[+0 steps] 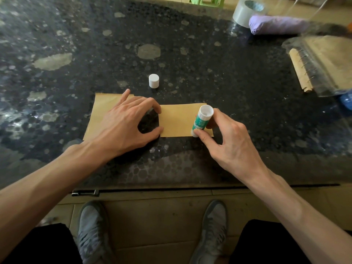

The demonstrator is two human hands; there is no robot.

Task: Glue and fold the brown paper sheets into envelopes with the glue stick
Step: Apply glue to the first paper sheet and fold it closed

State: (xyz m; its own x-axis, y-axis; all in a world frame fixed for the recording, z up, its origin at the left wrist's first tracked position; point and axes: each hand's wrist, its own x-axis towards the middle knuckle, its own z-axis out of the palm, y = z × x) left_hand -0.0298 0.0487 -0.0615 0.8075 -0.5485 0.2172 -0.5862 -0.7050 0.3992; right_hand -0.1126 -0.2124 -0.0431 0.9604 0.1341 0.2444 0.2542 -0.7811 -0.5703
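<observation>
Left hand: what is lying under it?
The brown paper lies under the left hand. The palm covers its middle, so folds or glue there cannot be seen.

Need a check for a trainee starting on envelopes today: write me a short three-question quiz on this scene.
1. True or false: the white cap is on the glue stick.
2. Which hand holds the glue stick? A) left hand B) right hand C) neither
3. What lies under the left hand's fingers?

Key:
1. False. The white cap stands on the table, beyond the sheet.
2. B
3. The brown paper sheet.
</observation>
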